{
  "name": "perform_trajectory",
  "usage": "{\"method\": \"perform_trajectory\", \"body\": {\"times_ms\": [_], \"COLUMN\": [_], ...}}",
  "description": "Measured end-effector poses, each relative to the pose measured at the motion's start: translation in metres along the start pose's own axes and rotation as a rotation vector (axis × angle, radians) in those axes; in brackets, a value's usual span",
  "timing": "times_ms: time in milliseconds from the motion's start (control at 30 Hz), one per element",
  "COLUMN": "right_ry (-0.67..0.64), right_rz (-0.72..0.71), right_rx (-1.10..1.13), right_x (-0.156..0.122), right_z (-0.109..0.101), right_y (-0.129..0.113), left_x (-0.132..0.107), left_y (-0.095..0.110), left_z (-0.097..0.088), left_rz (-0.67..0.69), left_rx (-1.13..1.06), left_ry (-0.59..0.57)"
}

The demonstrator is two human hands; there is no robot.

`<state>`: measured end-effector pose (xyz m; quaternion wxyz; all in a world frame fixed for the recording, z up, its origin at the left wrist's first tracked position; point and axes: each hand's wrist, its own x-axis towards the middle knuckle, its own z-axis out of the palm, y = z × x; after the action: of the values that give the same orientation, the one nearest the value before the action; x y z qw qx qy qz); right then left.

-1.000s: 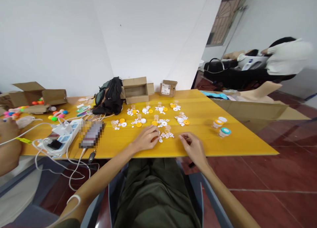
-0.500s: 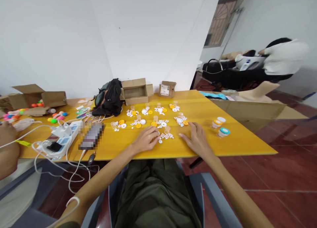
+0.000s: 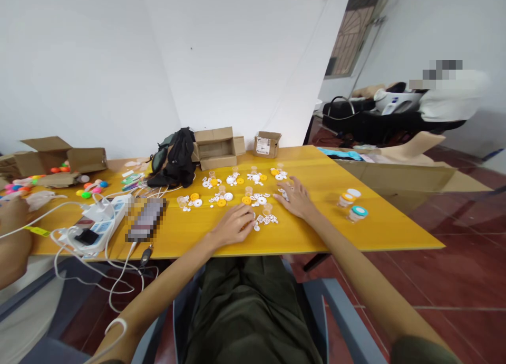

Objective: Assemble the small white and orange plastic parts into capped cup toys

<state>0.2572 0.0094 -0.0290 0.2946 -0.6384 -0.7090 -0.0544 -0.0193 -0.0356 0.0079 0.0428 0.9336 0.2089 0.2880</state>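
My left hand (image 3: 232,224) rests on the yellow table (image 3: 316,237) near its front edge, fingers curled loosely beside a small pile of white plastic pieces (image 3: 265,219). What it holds, if anything, is hidden. My right hand (image 3: 295,198) lies farther out, fingers spread flat over another cluster of white and orange pieces (image 3: 283,191). More clusters of white discs, orange caps (image 3: 246,199) and small clear cups (image 3: 182,199) are laid out in rows across the table's middle.
Small jars with orange and teal lids (image 3: 358,212) stand at the right. A power strip with cables (image 3: 95,224), a phone, a black bag (image 3: 176,155), cardboard boxes (image 3: 215,145) and coloured balls (image 3: 93,187) fill the left and back. Another person's arm (image 3: 13,237) shows at left; someone sits far right.
My right hand has moved forward from the table's front edge and left to the far cluster of pieces, opening flat. My left hand has barely moved.
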Motion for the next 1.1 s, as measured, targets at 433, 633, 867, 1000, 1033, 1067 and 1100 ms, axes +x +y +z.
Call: {"method": "perform_trajectory", "body": {"times_ms": [433, 633, 867, 1000, 1033, 1067, 1100], "right_ry": [-0.105, -0.105, -0.071, -0.037, -0.034, -0.03, -0.024], "right_rz": [0.092, 0.178, 0.28, 0.308, 0.313, 0.309, 0.284], "right_rx": [-0.213, -0.293, -0.336, -0.379, -0.391, -0.403, -0.417], "right_x": [0.012, 0.02, 0.034, 0.044, 0.046, 0.049, 0.052], "right_z": [-0.007, -0.008, -0.008, -0.004, -0.003, -0.002, -0.001], "right_y": [-0.005, -0.003, 0.011, 0.025, 0.029, 0.033, 0.037], "left_x": [0.0, 0.0, -0.001, -0.002, -0.002, -0.002, -0.002], "left_y": [0.0, 0.0, 0.001, 0.001, 0.001, 0.001, 0.001], "left_z": [0.0, 0.001, 0.002, 0.002, 0.002, 0.003, 0.003], "left_rz": [0.036, 0.041, 0.046, 0.046, 0.045, 0.045, 0.046], "left_rx": [0.031, 0.05, 0.046, 0.063, 0.066, 0.068, 0.07], "left_ry": [0.007, -0.004, -0.012, -0.029, -0.031, -0.032, -0.032]}}
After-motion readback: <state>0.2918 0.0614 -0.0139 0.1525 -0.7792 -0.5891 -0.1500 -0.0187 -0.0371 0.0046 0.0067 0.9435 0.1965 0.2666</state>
